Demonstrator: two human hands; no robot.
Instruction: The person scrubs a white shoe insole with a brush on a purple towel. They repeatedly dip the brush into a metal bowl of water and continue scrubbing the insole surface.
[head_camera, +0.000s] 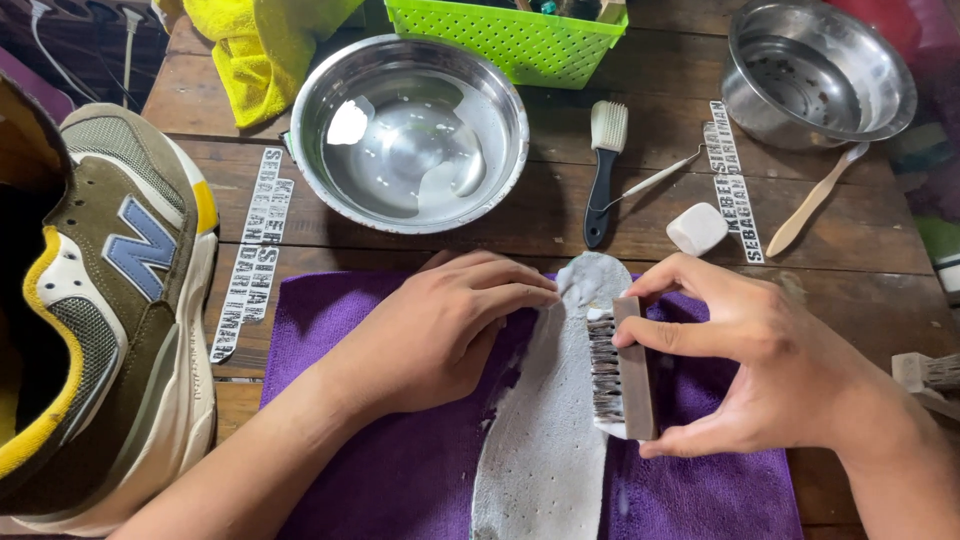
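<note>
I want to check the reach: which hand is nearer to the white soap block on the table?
The right. The right hand, holding the brush, lies just below the soap block; the left hand presses the insole farther left.

two bare hands, left hand (440, 325) and right hand (765, 360), forearms bare too, no sleeves, gloves, rings or watch visible.

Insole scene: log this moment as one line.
left hand: flat on insole | right hand: grips brush, bristles on insole | under: purple cloth | nearby: steel bowl
</note>
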